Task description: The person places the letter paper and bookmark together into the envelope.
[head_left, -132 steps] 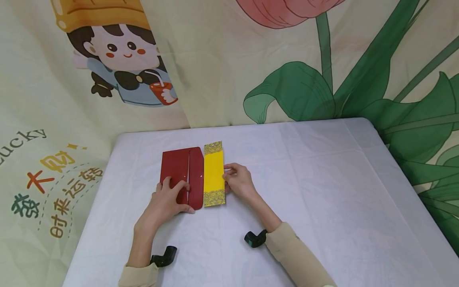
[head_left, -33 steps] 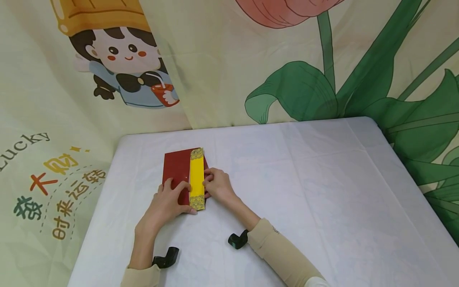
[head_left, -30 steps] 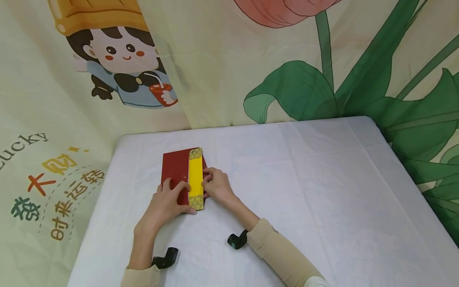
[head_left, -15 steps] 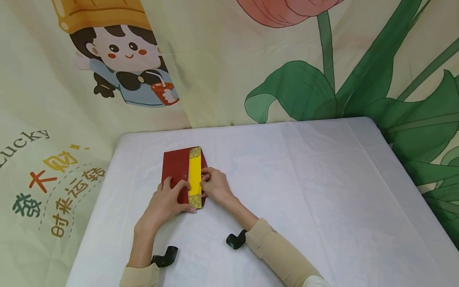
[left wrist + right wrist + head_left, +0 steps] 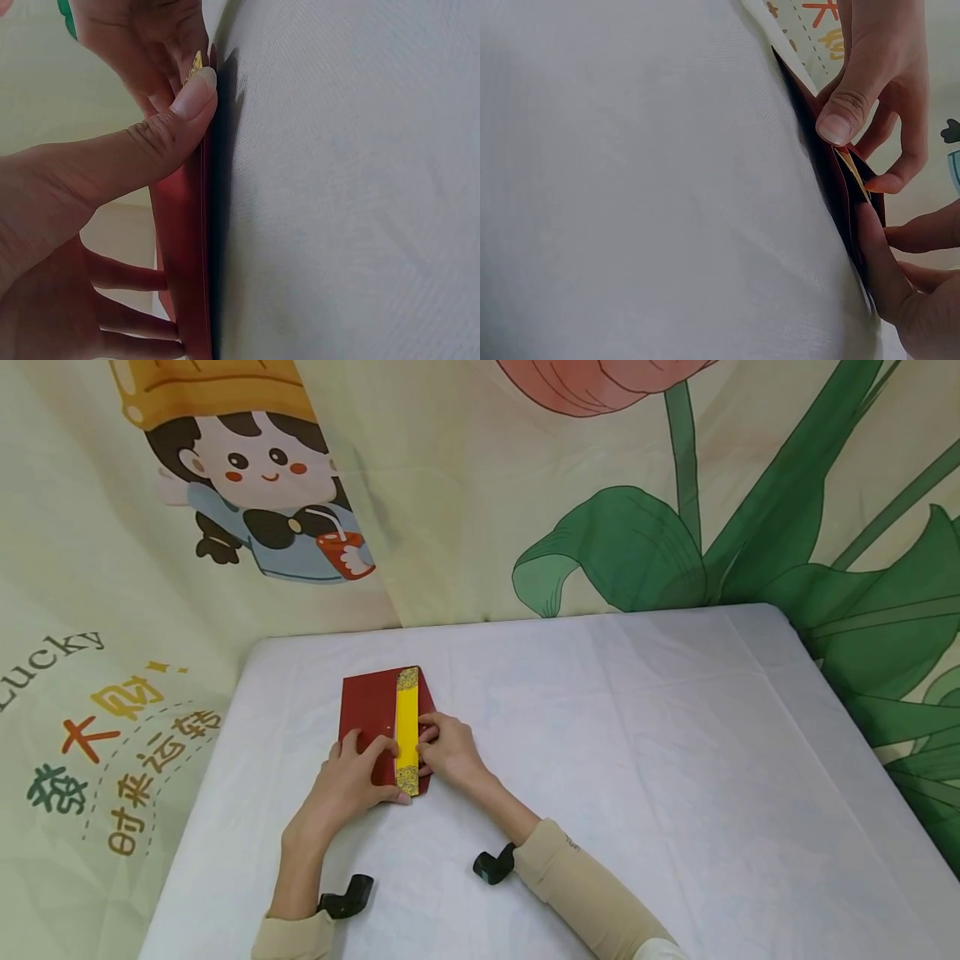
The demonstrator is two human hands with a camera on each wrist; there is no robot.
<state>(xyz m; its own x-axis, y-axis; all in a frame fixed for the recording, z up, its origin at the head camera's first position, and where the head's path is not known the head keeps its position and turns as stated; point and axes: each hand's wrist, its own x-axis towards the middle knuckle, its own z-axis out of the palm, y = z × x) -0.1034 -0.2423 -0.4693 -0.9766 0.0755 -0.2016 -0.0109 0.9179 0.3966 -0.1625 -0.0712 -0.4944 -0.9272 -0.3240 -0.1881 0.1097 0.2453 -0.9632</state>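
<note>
A red envelope lies on the white table, its pocket opening along the right side with a flap beyond it. A yellow card with patterned gold ends is partly inside the pocket; its left part is hidden. My left hand holds the envelope, thumb at the near end of the opening, other fingertips on top. In the left wrist view its thumb covers the envelope's edge by the card's gold corner. My right hand pinches the card's right edge, over the flap. In the right wrist view the card shows between envelope layers.
White cloth covers the table, which meets a printed curtain at the back. Dark wrist-worn devices sit on both wrists, close above the cloth. Beige sleeves cover the forearms.
The yellow card, earlier beside the envelope, has moved left into its pocket with my right hand; its visible strip has narrowed, slightly more in the last second. My left hand has stayed in place.
</note>
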